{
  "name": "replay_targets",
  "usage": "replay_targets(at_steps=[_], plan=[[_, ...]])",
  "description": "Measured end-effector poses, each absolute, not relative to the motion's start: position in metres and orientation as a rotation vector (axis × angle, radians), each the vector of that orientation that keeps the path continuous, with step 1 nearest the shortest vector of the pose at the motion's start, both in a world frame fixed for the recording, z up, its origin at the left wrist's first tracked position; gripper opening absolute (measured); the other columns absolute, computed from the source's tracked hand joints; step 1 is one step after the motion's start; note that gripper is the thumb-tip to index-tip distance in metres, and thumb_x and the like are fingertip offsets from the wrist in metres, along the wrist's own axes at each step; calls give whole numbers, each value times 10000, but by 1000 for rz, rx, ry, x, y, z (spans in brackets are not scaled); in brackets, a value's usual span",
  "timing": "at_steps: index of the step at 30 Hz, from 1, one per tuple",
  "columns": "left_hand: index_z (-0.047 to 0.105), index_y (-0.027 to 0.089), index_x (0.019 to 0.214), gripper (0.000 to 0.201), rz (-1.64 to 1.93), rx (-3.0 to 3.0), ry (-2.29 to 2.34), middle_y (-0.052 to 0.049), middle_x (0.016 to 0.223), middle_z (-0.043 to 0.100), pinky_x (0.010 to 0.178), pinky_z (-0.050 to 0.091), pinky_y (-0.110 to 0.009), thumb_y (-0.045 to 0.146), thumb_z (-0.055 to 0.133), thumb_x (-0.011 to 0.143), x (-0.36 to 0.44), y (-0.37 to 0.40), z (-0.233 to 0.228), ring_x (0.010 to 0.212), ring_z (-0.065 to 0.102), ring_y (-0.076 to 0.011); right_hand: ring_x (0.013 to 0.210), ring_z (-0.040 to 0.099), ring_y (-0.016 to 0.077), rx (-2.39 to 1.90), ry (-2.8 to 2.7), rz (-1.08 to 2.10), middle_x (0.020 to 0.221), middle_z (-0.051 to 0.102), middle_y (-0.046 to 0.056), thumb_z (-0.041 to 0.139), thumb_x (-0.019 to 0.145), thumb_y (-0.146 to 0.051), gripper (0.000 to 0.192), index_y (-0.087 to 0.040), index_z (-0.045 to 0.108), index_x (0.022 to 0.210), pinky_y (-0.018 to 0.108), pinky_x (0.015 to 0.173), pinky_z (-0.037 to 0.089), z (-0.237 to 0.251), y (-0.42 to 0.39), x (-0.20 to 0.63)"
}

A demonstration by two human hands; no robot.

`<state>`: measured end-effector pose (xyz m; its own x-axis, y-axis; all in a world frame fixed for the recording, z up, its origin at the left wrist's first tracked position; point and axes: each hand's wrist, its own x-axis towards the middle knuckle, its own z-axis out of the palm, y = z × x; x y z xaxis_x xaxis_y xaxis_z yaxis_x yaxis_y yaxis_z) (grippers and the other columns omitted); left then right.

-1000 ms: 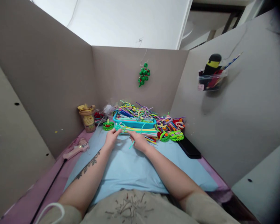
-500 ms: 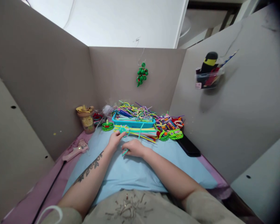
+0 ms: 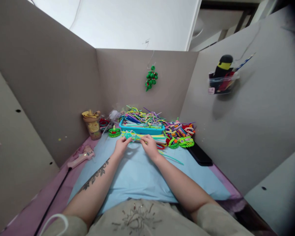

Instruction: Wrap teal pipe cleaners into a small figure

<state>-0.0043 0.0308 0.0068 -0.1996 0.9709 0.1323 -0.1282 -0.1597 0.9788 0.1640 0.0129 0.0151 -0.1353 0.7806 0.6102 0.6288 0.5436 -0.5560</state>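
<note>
Leftmost, low along the frame's left edge, a pink glue gun (image 3: 80,158) lies on the pink table (image 3: 27,214) with its black cord running down toward the lower left corner. Above it, at centre left against the cardboard wall, stands a tan jar (image 3: 92,124), and just right of that a small green ornament (image 3: 114,132). At the middle of the frame my left hand (image 3: 121,147) rests on the light blue mat (image 3: 137,177), thumb and fingertips pinched narrow on a teal pipe cleaner coil (image 3: 128,134) that sits just in front of the blue tray (image 3: 141,129). Just beside it, my right hand (image 3: 149,146) is also closed in a pinch, fingertips on the teal strand that runs from the coil; whether I grip it firmly I cannot tell. A loose teal tail (image 3: 173,159) trails off across the mat to the right of my wrist. Right of the tray lies a heap of finished colourful pieces (image 3: 180,134), then a black phone (image 3: 199,154). High on the right wall hangs a clear holder (image 3: 222,86).
</note>
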Motion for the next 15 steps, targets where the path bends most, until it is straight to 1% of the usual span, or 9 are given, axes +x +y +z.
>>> replay_targets(at_steps=[5, 7, 10, 13, 15], plan=[[494, 157, 495, 390, 1410, 1415, 1203, 43, 465, 382, 475, 236, -230, 476, 698, 586, -1, 29, 6, 490, 337, -87, 748, 565, 158, -1103, -1646, 347, 795, 625, 51, 535, 763, -214, 214, -174, 678, 916, 271, 719, 455, 10, 24, 166], [488, 154, 498, 397, 1393, 1469, 1190, 45, 475, 381, 482, 234, -229, 481, 688, 598, 0, 28, 6, 497, 325, -83, 718, 567, 157, -1048, -1620, 397, 785, 632, 44, 543, 738, -198, 203, -178, 677, 889, 271, 681, 460, 7, 26, 164], [473, 151, 493, 410, 1378, 1483, 1186, 47, 478, 378, 489, 234, -228, 487, 681, 604, 1, 27, 6, 502, 317, -80, 741, 583, 164, -983, -1584, 485, 826, 643, 52, 532, 730, -190, 188, -176, 667, 860, 267, 646, 468, 4, 26, 160], [515, 146, 527, 401, 1361, 1457, 1175, 44, 488, 393, 492, 246, -226, 505, 679, 594, 2, 28, 5, 506, 333, -83, 803, 595, 178, -945, -1571, 579, 882, 657, 59, 534, 740, -225, 182, -177, 663, 859, 268, 651, 471, 4, 24, 157], [546, 141, 549, 395, 1353, 1446, 1164, 41, 495, 406, 494, 255, -225, 511, 681, 587, 2, 27, 5, 513, 345, -87, 799, 597, 178, -939, -1553, 632, 890, 664, 55, 547, 742, -259, 177, -181, 666, 847, 268, 652, 470, 6, 23, 155]])
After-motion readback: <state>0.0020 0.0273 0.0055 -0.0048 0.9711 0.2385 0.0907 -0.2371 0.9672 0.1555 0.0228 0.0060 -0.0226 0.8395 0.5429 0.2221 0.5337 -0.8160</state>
